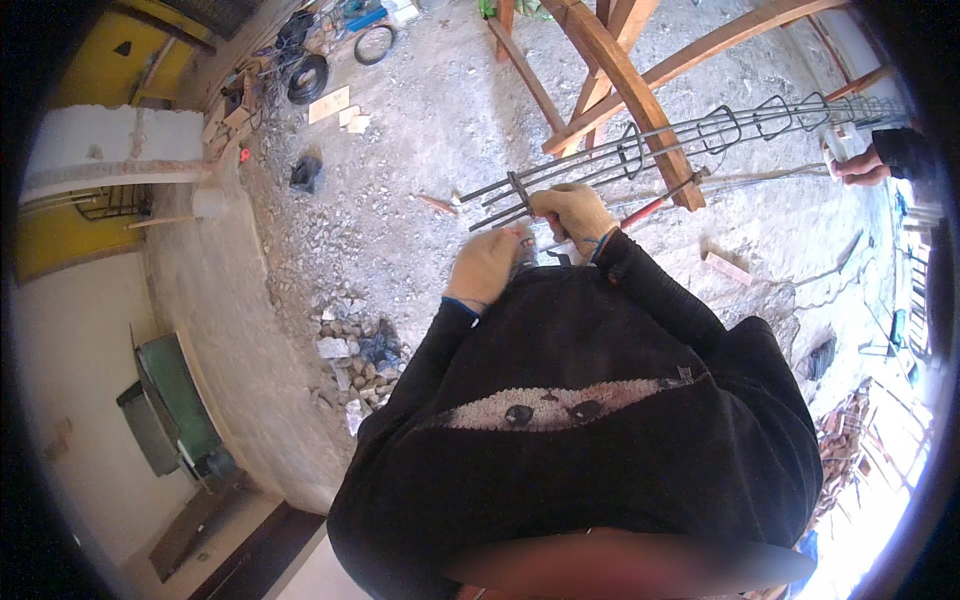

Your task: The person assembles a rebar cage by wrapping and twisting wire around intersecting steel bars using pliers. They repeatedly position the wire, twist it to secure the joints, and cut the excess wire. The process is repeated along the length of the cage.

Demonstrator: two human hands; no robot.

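Room leftward; bars (630, 150), trestle (640, 95) ahead-right

2 cream gloves (483, 267) (577, 213), 1 long rebar cage (632, 154)

I can't make out what the left hand (482, 268) grips; the small greyish thing (526, 252) beside it is too small to name. The right hand (575, 215) covers part of the rebar cage (632, 150), whose far end blurs for me toward two o'clock. The top edge crops my wooden beams (640, 95) at one o'clock. Another person (865, 168) shows only partly, between two and three.
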